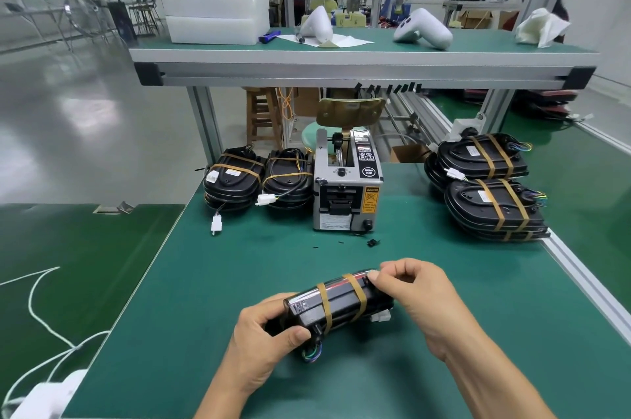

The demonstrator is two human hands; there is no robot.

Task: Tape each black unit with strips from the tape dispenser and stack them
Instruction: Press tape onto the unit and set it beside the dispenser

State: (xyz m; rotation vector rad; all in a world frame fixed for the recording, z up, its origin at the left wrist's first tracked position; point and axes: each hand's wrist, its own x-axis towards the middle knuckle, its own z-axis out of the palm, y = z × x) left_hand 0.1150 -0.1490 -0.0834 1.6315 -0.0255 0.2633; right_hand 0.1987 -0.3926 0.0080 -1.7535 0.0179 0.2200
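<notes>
While our left hand (263,333) grips one end of the black unit (336,304), our right hand (413,295) pinches its far end, the tape dispenser (346,186) beyond both.

The table (239,265) at the centre of the frame has a deep green mat, edged with pale grey metal. The black unit (338,306) at lower centre is glossy black, crossed by two tan tape strips (355,295) (blue and green wires show at its lower end). The tape dispenser (346,189) at centre is silver-grey with a black panel and a yellow caution label. Stacked units (491,186) at right are black, banded in tan. The upper shelf (358,49) is green, carrying white shells (423,29).
</notes>
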